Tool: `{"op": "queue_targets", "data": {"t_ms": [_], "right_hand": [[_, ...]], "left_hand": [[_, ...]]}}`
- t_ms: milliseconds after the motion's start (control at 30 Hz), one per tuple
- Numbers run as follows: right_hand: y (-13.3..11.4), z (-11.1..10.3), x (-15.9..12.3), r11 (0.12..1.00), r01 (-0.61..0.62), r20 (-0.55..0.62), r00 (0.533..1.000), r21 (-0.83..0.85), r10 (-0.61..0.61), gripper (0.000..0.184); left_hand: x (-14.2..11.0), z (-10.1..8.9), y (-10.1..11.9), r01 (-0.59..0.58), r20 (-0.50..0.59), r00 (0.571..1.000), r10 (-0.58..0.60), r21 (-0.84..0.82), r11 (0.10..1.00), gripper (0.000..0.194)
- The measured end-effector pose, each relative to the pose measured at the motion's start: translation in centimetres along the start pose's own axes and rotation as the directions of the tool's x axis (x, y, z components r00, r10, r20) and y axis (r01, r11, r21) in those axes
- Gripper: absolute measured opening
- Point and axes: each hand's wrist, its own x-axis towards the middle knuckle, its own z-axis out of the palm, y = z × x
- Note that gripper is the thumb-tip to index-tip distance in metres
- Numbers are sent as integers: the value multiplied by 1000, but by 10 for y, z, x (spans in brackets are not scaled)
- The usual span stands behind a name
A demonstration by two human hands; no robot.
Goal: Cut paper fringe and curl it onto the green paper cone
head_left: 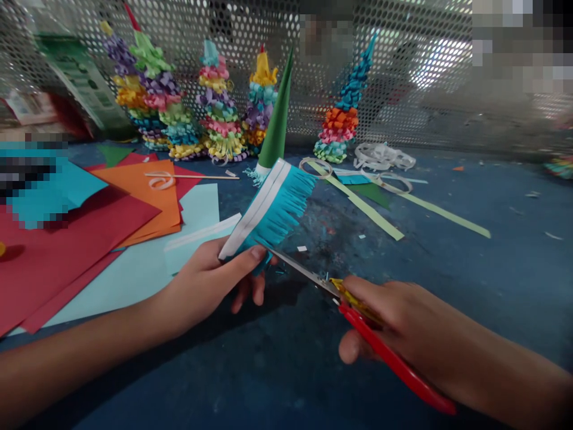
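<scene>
My left hand [219, 272] pinches the lower end of a fringed blue paper strip [277, 203] between thumb and fingers. A white band of tape [257, 206] runs along the strip's uncut edge, and the fringe fans out to the right. In my right hand [385, 316] is a pair of scissors [308, 275] with red and yellow handles. The blade tips touch the fringed side, close to my left thumb. Just behind the strip stands a green paper cone [278, 119] with light blue fringe round its base.
Several colourful fringed cones [219, 113] line the back, before a perforated metal panel [430, 113]. Red sheets [80, 239], orange sheets [152, 197] and light blue paper [134, 269] overlap at left. Tape loops [382, 156] and pale green strips [367, 209] lie at right. Small scraps dot the blue tabletop [470, 286].
</scene>
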Motion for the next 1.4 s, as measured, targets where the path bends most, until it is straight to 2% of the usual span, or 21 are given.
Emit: {"op": "queue_targets", "data": {"t_ms": [133, 300, 467, 600, 867, 1000, 1100, 1267, 1400], "right_hand": [[4, 0, 6, 999, 48, -16, 999, -4, -48, 15], [3, -4, 4, 999, 5, -11, 1000, 42, -5, 17], [-9, -8, -4, 993, -29, 0, 1000, -116, 30, 24], [-9, -4, -5, 983, -54, -53, 998, -177, 46, 28], [0, 3, 0, 996, -82, -15, 997, -14, 82, 17], [3, 4, 1, 999, -21, 0, 1000, 24, 21, 12], [4, 4, 3, 1000, 26, -28, 999, 12, -26, 16], [-3, -2, 2, 997, -75, -6, 997, -16, 75, 13], [-8, -5, -4, 986, -104, 0, 995, -128, 105, 25]], "left_hand": [[-2, 0, 0, -8, 12, 1000, 8, -11, 1000, 29], [-2, -2, 0, -7, 8, 1000, 8, -47, 999, 31], [0, 0, 2, 12, -31, 999, -14, -53, 999, 28], [1, 1, 3, -3, -49, 999, 0, -57, 998, 27], [0, 0, -1, -20, 18, 1000, 21, -21, 1000, 31], [0, 0, 0, -9, 24, 1000, 9, -18, 1000, 30], [0, 0, 1, -6, 22, 1000, 7, -35, 999, 31], [0, 0, 2, -7, 21, 1000, 9, -72, 997, 31], [2, 0, 1, -4, 10, 1000, 4, -64, 998, 32]]}}
